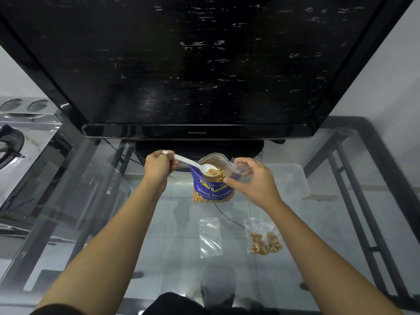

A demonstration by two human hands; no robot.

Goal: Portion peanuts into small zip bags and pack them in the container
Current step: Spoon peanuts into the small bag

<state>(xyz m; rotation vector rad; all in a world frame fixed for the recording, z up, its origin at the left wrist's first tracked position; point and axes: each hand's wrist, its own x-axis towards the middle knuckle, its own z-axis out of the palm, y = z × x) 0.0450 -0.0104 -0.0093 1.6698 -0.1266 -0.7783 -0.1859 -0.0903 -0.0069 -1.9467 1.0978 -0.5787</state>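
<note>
A blue salted-peanuts pouch stands open on the glass table. My left hand grips the handle of a white plastic spoon; its bowl carries a few peanuts above the pouch mouth. My right hand pinches a small clear zip bag held open just right of the spoon. Nearer me on the glass, a zip bag with peanuts lies beside an empty zip bag. A clear plastic container sits right of my right hand.
A large black television stands at the back of the glass table, its base right behind the pouch. A metal appliance is at the left. Black frame bars run under the glass on the right.
</note>
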